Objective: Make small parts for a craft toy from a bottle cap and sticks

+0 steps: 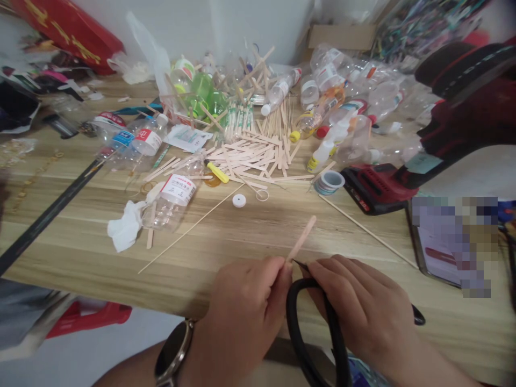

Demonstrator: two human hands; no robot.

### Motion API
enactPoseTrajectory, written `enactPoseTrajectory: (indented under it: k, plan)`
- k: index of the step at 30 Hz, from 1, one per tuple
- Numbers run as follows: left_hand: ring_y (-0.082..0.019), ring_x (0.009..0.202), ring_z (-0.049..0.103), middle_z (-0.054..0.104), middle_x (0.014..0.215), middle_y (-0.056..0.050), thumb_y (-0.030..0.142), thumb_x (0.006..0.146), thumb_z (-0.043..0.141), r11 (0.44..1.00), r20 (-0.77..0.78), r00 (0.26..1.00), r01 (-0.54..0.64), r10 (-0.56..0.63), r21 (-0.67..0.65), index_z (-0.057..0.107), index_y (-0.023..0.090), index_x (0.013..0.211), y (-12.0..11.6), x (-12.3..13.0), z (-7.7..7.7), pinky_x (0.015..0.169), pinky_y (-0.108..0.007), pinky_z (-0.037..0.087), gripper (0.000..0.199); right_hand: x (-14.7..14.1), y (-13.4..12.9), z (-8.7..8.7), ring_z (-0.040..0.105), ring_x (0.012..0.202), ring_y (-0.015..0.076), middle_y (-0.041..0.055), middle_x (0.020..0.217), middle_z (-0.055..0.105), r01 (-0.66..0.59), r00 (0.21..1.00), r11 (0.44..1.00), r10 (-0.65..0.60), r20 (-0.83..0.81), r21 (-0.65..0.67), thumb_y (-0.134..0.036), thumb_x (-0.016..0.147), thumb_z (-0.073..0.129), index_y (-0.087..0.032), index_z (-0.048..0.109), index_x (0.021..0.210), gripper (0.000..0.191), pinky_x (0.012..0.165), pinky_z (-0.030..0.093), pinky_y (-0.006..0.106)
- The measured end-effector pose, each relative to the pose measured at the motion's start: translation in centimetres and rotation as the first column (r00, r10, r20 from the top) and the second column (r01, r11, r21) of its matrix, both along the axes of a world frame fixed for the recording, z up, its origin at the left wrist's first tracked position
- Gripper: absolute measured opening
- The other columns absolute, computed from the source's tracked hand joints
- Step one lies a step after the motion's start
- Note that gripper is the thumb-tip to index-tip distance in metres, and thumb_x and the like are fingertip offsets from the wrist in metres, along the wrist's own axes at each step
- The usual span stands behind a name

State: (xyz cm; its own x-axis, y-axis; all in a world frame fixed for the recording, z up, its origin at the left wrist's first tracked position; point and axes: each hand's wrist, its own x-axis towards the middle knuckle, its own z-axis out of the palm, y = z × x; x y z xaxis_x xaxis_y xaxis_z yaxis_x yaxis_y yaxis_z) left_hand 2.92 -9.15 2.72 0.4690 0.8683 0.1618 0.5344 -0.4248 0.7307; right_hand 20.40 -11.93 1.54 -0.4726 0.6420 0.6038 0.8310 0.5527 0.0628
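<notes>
Clear plastic is seen in a bottle [177, 191] left of centre on the counter [226, 236]; below centre, in the grip of the left hand [242, 312], a wooden stick [302, 239] is pinched; lower right, a black looped tool [293, 317] is clasped by the right hand [365, 306].

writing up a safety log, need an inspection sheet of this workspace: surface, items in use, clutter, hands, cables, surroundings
Surface: wood-grain table, crowded toward the back.
Items in use: stick; looped black tool, its tip at or near the stick.
Clutter: stick pile, bottles, skewers, tape roll, power tool, phone.
Hands: left hand holds the stick; right hand grips the black tool.
Cables: nothing seen for certain.
Surroundings: pale wall and cardboard box behind; red object below the table, at left.
</notes>
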Motion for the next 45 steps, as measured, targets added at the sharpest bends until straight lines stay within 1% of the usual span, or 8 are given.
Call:
enactPoseTrajectory:
  k: [11, 19, 24, 30, 37, 40, 42, 45]
  plan:
    - [-0.011, 0.049, 0.050, 0.058, 0.057, 0.003, 0.022, 0.098, 0.040, 1.000, -0.015, 1.000, 0.021, -0.020, 0.023, 0.050, 0.019, 0.068, -0.2, 0.0, -0.1, 0.047, -0.022, 0.036, 0.031, 0.1, -0.1, 0.0, 0.060, 0.057, 0.0188, 0.0052, 0.066, 0.066, 0.007, 1.000, 1.000, -0.007, -0.007, -0.013, -0.003, 0.090, 0.040, -0.013, 0.057, 0.093, 0.020, 0.050, 0.045, 0.032]
    - [-0.013, 0.050, 0.055, 0.059, 0.057, 0.001, 0.017, 0.098, 0.039, 0.972, -0.116, 0.993, 0.054, -0.028, 0.230, 0.051, 0.019, 0.069, -0.2, -0.1, -0.3, 0.047, -0.025, 0.040, 0.031, 0.1, -0.1, 0.4, 0.060, 0.056, 0.0184, 0.0051, 0.065, 0.065, -0.001, 1.000, 1.000, 0.001, 0.016, -0.030, -0.001, 0.089, 0.039, -0.012, 0.056, 0.091, 0.020, 0.049, 0.044, 0.031]
    - [-0.016, 0.054, 0.060, 0.064, 0.063, -0.001, 0.013, 0.096, 0.038, 0.867, -0.187, 0.982, 0.117, -0.028, 0.485, 0.057, 0.017, 0.083, -0.4, -0.3, -1.0, 0.051, -0.029, 0.044, 0.023, 0.0, -0.3, 0.4, 0.060, 0.051, 0.0150, 0.0010, 0.062, 0.063, -0.049, 0.988, 0.981, 0.020, -0.155, -0.187, -0.006, 0.092, 0.038, -0.017, 0.054, 0.089, 0.020, 0.046, 0.044, 0.026]
    - [-0.016, 0.049, 0.054, 0.062, 0.058, -0.002, 0.006, 0.090, 0.046, 0.683, -0.321, 0.947, 0.226, 0.013, 0.694, 0.058, 0.005, 0.100, -0.4, -0.6, -1.7, 0.046, -0.029, 0.037, 0.016, -1.5, -0.6, -0.5, 0.057, 0.046, 0.0104, -0.0030, 0.060, 0.059, -0.019, 0.841, 0.896, -0.225, -0.492, -0.443, -0.017, 0.094, 0.046, -0.022, 0.047, 0.080, 0.014, 0.039, 0.041, 0.017]
    - [-0.019, 0.057, 0.062, 0.066, 0.068, -0.002, 0.011, 0.093, 0.035, 0.878, -0.256, 0.957, 0.237, -0.137, 0.415, 0.055, 0.016, 0.086, -0.2, -0.5, -0.4, 0.050, -0.033, 0.047, 0.022, 0.1, 0.0, -0.2, 0.062, 0.053, 0.0176, 0.0021, 0.062, 0.064, -0.054, 0.997, 0.997, 0.051, -0.055, -0.054, -0.005, 0.091, 0.038, -0.017, 0.051, 0.095, 0.018, 0.049, 0.047, 0.028]
    - [-0.020, 0.055, 0.061, 0.065, 0.066, -0.003, 0.009, 0.092, 0.036, 0.847, -0.272, 0.959, 0.207, -0.077, 0.490, 0.056, 0.014, 0.090, -0.3, -0.5, -0.4, 0.047, -0.034, 0.046, 0.021, 0.3, 0.1, -0.3, 0.061, 0.054, 0.0164, 0.0021, 0.066, 0.065, -0.087, 0.989, 0.991, 0.074, -0.125, -0.102, -0.004, 0.090, 0.041, -0.017, 0.051, 0.096, 0.018, 0.049, 0.047, 0.027]
    - [-0.020, 0.050, 0.057, 0.063, 0.060, -0.002, 0.006, 0.091, 0.039, 0.775, -0.306, 0.952, 0.211, -0.023, 0.596, 0.057, 0.010, 0.093, -0.3, -0.6, -0.8, 0.044, -0.034, 0.043, 0.019, -0.3, 0.0, -0.4, 0.056, 0.049, 0.0126, -0.0011, 0.063, 0.061, -0.109, 0.918, 0.938, -0.032, -0.395, -0.328, -0.009, 0.092, 0.045, -0.020, 0.051, 0.089, 0.012, 0.046, 0.045, 0.022]
    - [-0.018, 0.048, 0.055, 0.062, 0.058, -0.003, 0.005, 0.091, 0.043, 0.654, -0.354, 0.935, 0.269, -0.001, 0.708, 0.058, 0.002, 0.099, 0.1, -0.7, -1.4, 0.042, -0.031, 0.041, 0.017, -1.8, -0.5, -0.4, 0.043, 0.039, 0.0089, -0.0067, 0.049, 0.047, -0.357, 0.591, 0.636, -0.412, -0.693, -0.683, -0.030, 0.097, 0.045, -0.022, 0.045, 0.075, 0.023, 0.038, 0.038, 0.019]
